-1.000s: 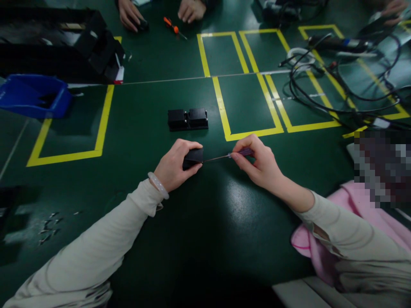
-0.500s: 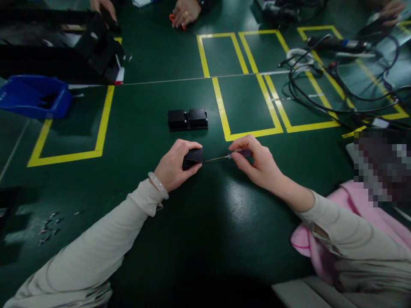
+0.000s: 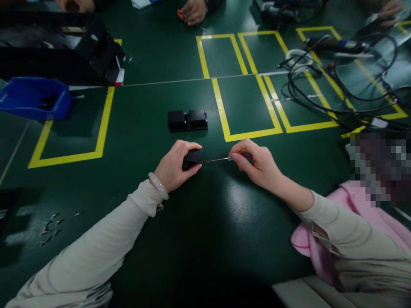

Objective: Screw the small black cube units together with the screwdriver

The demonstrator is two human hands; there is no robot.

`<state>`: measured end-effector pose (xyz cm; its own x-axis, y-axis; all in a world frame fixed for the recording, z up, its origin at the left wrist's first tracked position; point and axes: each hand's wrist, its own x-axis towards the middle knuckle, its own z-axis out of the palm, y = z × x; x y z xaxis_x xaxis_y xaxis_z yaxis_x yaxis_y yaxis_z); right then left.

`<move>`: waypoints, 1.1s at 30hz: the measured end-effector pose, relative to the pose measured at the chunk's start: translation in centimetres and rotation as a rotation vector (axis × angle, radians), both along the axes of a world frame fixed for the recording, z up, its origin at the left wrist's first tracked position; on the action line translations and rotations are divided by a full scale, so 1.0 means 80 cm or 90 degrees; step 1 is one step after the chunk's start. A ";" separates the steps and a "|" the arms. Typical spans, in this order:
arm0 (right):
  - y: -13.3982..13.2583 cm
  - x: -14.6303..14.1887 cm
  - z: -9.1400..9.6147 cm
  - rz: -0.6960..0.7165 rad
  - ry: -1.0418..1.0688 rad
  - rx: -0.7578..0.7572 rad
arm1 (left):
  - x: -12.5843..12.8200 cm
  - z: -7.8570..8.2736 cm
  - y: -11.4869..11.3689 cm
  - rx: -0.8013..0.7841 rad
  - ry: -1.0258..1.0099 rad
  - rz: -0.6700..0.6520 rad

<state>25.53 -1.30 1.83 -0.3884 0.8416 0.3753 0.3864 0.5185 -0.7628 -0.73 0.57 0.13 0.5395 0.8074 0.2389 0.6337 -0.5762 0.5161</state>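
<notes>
My left hand (image 3: 175, 166) is closed around a small black block (image 3: 192, 159) on the green table, thumb on the near side and fingers on the far side. In my right hand (image 3: 255, 162), thumb and fingers pinch the handle of a screwdriver (image 3: 216, 160). Its thin shaft lies almost level, and the tip meets the block's right end. The fingers cover much of the handle. Just beyond the block lies a black part with two raised blocks (image 3: 188, 120), touched by neither hand.
A blue bin (image 3: 37, 99) stands at left, near a long black assembly (image 3: 51, 51). Several screws (image 3: 49, 226) lie at lower left. Black cables (image 3: 334, 107) coil at right, above a pink cloth (image 3: 324, 248). Across the table, another person's hand (image 3: 194, 12) holds something orange.
My right fingers have closed further over the screwdriver handle. The left hand and block stay put. Across the table, other people's hands have shifted slightly.
</notes>
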 end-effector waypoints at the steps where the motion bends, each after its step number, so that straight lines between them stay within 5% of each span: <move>1: 0.000 0.000 0.000 -0.002 0.006 0.001 | 0.000 0.000 0.000 0.001 -0.001 -0.001; 33: 0.001 -0.003 -0.009 -0.016 0.063 -0.001 | 0.001 -0.001 0.003 0.007 0.003 0.002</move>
